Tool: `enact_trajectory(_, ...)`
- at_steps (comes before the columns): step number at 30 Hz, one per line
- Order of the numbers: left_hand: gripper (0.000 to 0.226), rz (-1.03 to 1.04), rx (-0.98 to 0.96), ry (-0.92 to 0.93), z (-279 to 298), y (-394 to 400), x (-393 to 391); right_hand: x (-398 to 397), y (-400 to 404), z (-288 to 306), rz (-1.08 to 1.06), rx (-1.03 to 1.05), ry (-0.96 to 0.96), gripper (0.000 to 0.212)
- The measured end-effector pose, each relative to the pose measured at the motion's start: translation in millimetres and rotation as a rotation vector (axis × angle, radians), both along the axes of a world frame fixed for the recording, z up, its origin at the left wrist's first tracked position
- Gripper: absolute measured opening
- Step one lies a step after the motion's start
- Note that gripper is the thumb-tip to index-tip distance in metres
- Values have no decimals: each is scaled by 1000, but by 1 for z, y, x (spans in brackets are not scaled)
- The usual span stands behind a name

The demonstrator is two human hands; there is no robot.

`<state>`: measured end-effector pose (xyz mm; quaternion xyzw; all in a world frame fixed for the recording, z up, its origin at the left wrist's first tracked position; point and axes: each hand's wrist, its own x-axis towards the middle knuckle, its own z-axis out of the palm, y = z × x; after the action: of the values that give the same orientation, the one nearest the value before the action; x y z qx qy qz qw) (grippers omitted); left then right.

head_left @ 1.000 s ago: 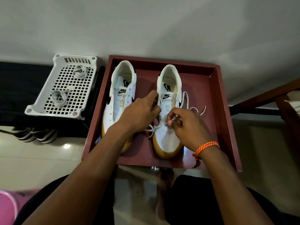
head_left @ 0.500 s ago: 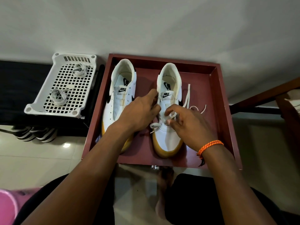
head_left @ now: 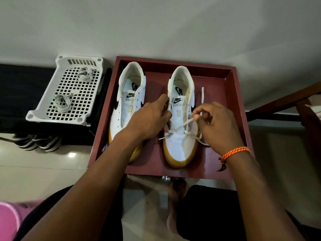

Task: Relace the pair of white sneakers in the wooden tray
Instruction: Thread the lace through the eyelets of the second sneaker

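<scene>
Maroon-stained wooden tray [head_left: 240, 108] holds both white sneakers; beside its left wall sits a white plastic basket [head_left: 43, 105] with two coiled spare laces [head_left: 62, 105]. Inside the tray, the left sneaker [head_left: 125, 110] lies unlaced, while the right sneaker [head_left: 180, 146] has only its lowest eyelets threaded. Left hand [head_left: 147, 119] grips that shoe's eyelet edge, likely steadying it; right hand [head_left: 217, 122] pinches the white lace [head_left: 182, 125], drawing it across toward an eyelet

In the wooden tray [head_left: 240, 108], the right hand [head_left: 217, 124] pinches a lace [head_left: 182, 125] on the right sneaker [head_left: 180, 146]; the left hand [head_left: 149, 119] seemingly steadies it.
</scene>
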<state>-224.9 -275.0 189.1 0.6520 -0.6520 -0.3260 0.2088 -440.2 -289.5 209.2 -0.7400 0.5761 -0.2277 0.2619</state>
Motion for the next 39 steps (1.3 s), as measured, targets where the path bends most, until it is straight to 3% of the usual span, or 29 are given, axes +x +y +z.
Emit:
enact_trajectory(4, 8, -11, -6, 8, 0, 0, 0, 16, 12, -11, 173, 102, 92, 9)
enact_trajectory(8, 8, -6, -2, 7, 1, 0, -1, 22, 14, -17, 189, 90, 179, 12)
enact_trajectory(15, 4, -33, 31, 29, 1, 1, 0, 3, 0, -2, 5, 43, 72, 17)
enact_trajectory(27, 5, -36, 40, 30, 0, 1, 0, 10, 2, 7, -422, -110, 112, 18)
enact_trajectory(32, 4, 3, 21, 28, 1, 1, 2, -6, 22, 15, -502, 174, 29, 27)
enact_trajectory(35, 6, 10, -8, 25, 0, 2, 3, -8, 0, 19, -547, -106, -162, 12)
enact_trajectory(39, 20, 37, -80, -22, -4, 2, 1, -17, -13, 9, -475, -81, -137, 18)
